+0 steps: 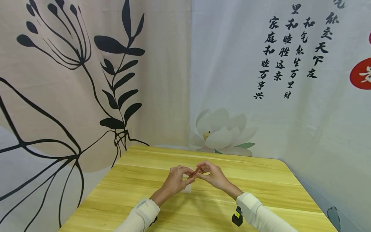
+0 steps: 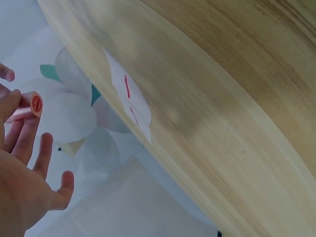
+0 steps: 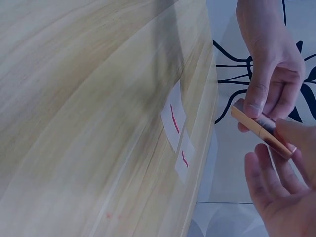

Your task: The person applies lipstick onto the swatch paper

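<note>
Between my two hands, raised above the table, is a slim rose-gold lipstick tube (image 3: pixel 260 129), held at a slant. My left hand (image 1: pixel 175 181) pinches one end between thumb and fingers. The other end is gripped by my right hand (image 1: pixel 215 176), its remaining fingers spread below in the right wrist view. A round red label marks the end of the lipstick tube (image 2: pixel 31 104) that faces the left wrist camera. White paper (image 3: pixel 174 118) with short red strokes lies on the table below, partly hidden behind the left hand in the head view.
The yellow wood-grain table (image 1: pixel 261 193) has rounded far corners. Behind it hangs a cloth backdrop (image 1: pixel 162 80) with dark plants, a pale lotus and black writing. A small black device (image 1: pixel 237 216) hangs at the right sleeve (image 1: pixel 250 203).
</note>
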A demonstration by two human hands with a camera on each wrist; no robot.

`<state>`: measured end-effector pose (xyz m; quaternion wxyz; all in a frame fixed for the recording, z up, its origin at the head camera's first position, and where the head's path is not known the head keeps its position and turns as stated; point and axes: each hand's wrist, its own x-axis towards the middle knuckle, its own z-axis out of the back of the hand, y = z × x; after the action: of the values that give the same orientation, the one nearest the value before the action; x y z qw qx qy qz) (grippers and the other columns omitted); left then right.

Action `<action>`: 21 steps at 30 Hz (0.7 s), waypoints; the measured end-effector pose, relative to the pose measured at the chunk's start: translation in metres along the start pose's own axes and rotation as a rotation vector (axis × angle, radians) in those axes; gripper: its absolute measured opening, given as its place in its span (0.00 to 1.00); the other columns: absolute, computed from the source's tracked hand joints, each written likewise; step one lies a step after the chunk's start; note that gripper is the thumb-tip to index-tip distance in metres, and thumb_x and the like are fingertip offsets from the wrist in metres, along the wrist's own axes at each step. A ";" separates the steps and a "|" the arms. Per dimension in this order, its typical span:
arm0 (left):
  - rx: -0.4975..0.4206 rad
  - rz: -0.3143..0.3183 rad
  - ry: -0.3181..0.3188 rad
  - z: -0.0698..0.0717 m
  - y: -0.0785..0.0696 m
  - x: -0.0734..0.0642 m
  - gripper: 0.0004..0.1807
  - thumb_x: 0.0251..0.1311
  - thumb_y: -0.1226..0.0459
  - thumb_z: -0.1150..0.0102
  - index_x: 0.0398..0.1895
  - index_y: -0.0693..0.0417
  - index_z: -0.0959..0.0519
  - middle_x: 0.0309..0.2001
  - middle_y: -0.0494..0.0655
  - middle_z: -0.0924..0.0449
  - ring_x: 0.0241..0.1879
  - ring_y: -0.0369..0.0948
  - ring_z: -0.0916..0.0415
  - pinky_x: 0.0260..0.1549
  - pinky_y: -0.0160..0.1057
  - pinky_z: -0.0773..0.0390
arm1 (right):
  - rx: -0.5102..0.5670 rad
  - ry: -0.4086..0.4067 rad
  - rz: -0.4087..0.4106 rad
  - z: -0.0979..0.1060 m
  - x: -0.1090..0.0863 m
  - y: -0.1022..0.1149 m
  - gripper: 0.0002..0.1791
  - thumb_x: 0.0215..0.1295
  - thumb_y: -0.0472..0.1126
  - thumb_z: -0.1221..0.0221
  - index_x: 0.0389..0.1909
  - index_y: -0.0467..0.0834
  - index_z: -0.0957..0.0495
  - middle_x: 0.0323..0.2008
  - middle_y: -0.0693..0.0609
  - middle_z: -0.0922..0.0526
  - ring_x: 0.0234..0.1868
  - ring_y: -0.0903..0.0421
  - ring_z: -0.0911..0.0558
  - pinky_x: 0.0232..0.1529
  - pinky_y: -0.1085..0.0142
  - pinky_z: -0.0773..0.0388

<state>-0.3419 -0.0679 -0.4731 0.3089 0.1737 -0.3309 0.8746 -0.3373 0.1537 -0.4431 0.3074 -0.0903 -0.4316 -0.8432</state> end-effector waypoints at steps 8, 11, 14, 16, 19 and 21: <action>0.031 -0.009 -0.020 -0.002 -0.002 0.002 0.15 0.63 0.53 0.26 0.49 0.46 0.14 0.40 0.35 0.12 0.49 0.40 0.21 0.58 0.60 0.32 | 0.037 -0.001 0.032 -0.004 -0.001 -0.003 0.18 0.66 0.33 0.31 0.53 0.35 0.24 0.45 0.45 0.14 0.44 0.48 0.13 0.45 0.61 0.16; 0.047 -0.019 -0.025 -0.002 -0.003 0.002 0.16 0.63 0.51 0.26 0.48 0.46 0.13 0.39 0.35 0.12 0.48 0.40 0.20 0.56 0.60 0.31 | 0.051 0.012 0.049 -0.007 -0.003 -0.003 0.18 0.66 0.33 0.31 0.53 0.35 0.23 0.46 0.43 0.14 0.45 0.45 0.12 0.46 0.58 0.15; 0.047 -0.023 -0.027 -0.003 -0.005 0.002 0.13 0.62 0.51 0.26 0.45 0.45 0.13 0.38 0.34 0.12 0.46 0.40 0.20 0.56 0.60 0.30 | 0.058 0.016 0.053 -0.009 -0.004 -0.003 0.18 0.66 0.32 0.31 0.53 0.35 0.22 0.48 0.42 0.14 0.46 0.43 0.12 0.46 0.55 0.14; 0.046 -0.017 -0.020 -0.002 -0.005 0.002 0.11 0.62 0.51 0.26 0.42 0.44 0.12 0.36 0.33 0.12 0.46 0.39 0.21 0.57 0.60 0.31 | 0.048 0.013 0.049 -0.010 -0.004 -0.002 0.17 0.65 0.32 0.30 0.53 0.36 0.22 0.49 0.42 0.15 0.46 0.42 0.12 0.45 0.55 0.14; 0.052 -0.015 0.001 0.001 -0.005 0.002 0.09 0.61 0.52 0.25 0.39 0.42 0.12 0.36 0.31 0.13 0.45 0.40 0.21 0.58 0.61 0.31 | 0.033 0.012 0.041 -0.010 -0.004 0.000 0.18 0.65 0.32 0.30 0.54 0.36 0.21 0.50 0.42 0.15 0.46 0.42 0.12 0.44 0.56 0.13; 0.060 -0.009 0.010 0.004 -0.002 0.003 0.09 0.61 0.52 0.25 0.39 0.42 0.12 0.36 0.31 0.13 0.46 0.41 0.21 0.58 0.62 0.31 | 0.027 0.015 0.031 -0.010 -0.003 0.001 0.20 0.66 0.34 0.30 0.56 0.37 0.22 0.51 0.40 0.16 0.46 0.42 0.12 0.43 0.59 0.13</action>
<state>-0.3423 -0.0679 -0.4675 0.3094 0.1801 -0.3024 0.8834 -0.3329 0.1473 -0.4498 0.3249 -0.0867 -0.4391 -0.8331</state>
